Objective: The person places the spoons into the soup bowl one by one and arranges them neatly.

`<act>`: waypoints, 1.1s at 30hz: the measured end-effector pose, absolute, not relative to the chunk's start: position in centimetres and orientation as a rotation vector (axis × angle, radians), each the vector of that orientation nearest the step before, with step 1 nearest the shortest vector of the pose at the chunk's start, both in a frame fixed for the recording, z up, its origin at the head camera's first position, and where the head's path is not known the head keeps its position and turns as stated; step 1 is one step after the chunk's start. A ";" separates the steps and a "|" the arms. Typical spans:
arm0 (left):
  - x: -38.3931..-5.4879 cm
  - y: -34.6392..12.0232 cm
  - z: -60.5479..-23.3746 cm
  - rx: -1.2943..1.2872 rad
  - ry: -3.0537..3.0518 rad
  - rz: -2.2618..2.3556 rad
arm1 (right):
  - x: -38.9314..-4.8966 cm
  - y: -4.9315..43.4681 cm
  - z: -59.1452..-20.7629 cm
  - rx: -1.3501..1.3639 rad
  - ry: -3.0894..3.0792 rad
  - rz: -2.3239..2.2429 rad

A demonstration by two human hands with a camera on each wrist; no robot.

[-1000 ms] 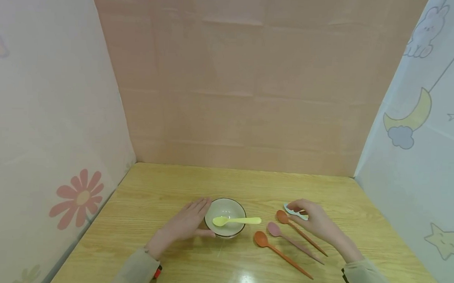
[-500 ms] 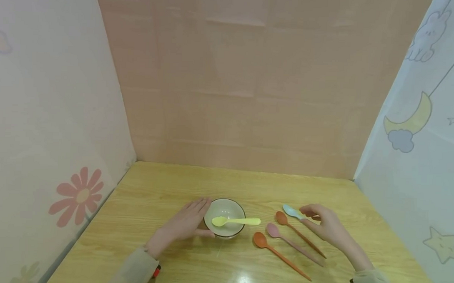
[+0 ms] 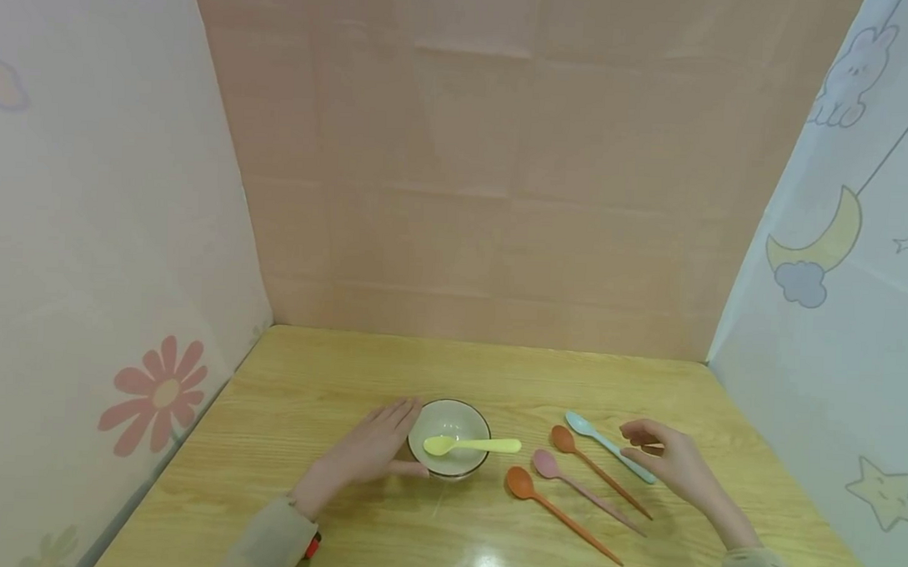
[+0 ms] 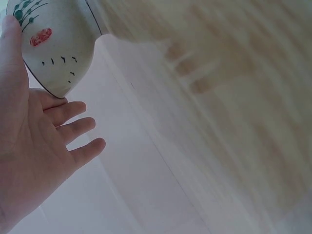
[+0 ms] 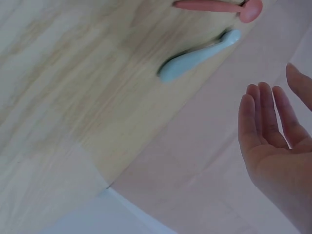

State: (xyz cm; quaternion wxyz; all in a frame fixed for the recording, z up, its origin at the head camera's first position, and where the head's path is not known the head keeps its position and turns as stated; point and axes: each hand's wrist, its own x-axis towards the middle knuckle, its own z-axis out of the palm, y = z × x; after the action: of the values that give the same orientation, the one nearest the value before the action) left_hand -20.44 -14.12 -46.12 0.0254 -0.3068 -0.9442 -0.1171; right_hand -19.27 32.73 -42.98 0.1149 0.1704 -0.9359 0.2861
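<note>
A pale bowl (image 3: 449, 418) with a dark rim has a yellow spoon (image 3: 489, 445) lying in it, its handle jutting over the right edge. My left hand (image 3: 361, 449) rests against the bowl's left side with straight fingers and the thumb at the near rim; painted decoration marks the bowl's outside (image 4: 63, 44) in the left wrist view. To the right, a light blue spoon (image 3: 606, 443) lies on the table. My right hand (image 3: 676, 465) hovers beside its handle, fingers loosely bent and holding nothing. In the right wrist view the blue spoon (image 5: 195, 59) is apart from the fingers.
Between the bowl and the blue spoon lie an orange-brown spoon (image 3: 598, 468), a pink spoon (image 3: 578, 486) and an orange spoon (image 3: 559, 511), roughly parallel. The wooden table (image 3: 346, 363) meets a plain back wall (image 3: 426, 232) and printed side walls.
My right hand has let go of the light blue spoon and drawn back to the right and toward me, leaving the spoon on the table. The left hand and bowl have not visibly moved.
</note>
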 end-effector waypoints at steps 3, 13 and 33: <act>-20.5 -14.1 -46.1 -0.949 -2.923 -0.359 | -19.3 33.3 -43.3 0.482 -2.772 0.860; -20.4 -14.0 -46.1 -0.942 -2.923 -0.351 | -19.5 34.8 -44.5 0.440 -2.857 0.899; -20.6 -14.0 -46.2 -0.944 -2.933 -0.331 | -20.4 35.8 -46.0 0.410 -2.966 0.926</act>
State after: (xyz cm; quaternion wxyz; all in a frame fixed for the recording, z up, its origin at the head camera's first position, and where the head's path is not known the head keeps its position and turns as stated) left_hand -20.59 -14.05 -46.23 0.0212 -0.3046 -0.9462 -0.1069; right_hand -20.37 35.85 -45.97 0.0037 0.1309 -0.9463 0.2955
